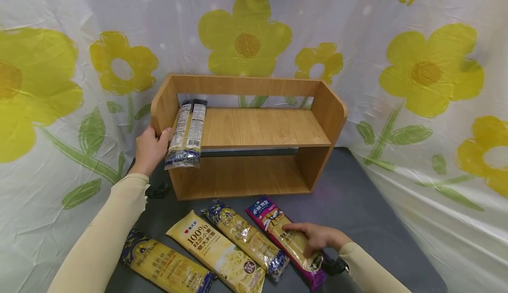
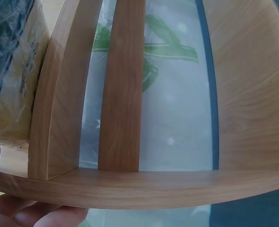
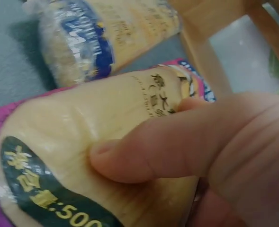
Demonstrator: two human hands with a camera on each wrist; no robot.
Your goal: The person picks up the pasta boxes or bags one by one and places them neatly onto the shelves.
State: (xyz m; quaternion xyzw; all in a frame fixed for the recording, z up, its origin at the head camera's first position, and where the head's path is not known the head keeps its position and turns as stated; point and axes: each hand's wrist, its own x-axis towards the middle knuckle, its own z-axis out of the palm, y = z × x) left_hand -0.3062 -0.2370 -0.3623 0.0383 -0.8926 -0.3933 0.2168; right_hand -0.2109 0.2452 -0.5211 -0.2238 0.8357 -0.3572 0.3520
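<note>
My left hand (image 1: 151, 150) grips the left side panel of a two-tier wooden shelf (image 1: 262, 127), its thumb on the inner side and its fingers outside, as the left wrist view shows. Beside that thumb, a clear-and-blue pasta packet (image 1: 185, 132) leans on the upper tier, its lower end hanging past the front edge. On the dark table, my right hand (image 1: 319, 236) holds a purple-ended packet of noodles (image 1: 285, 233). The thumb (image 3: 125, 158) presses into its front, while the other fingers are partly hidden at its edge.
Left of the held packet lie a blue-ended pasta packet (image 1: 248, 238), a pale yellow pasta packet (image 1: 218, 253) and another blue-ended packet (image 1: 166, 264), all slanted on the dark table (image 1: 381, 240). A flower-printed curtain (image 1: 357, 11) surrounds the table behind and at both sides.
</note>
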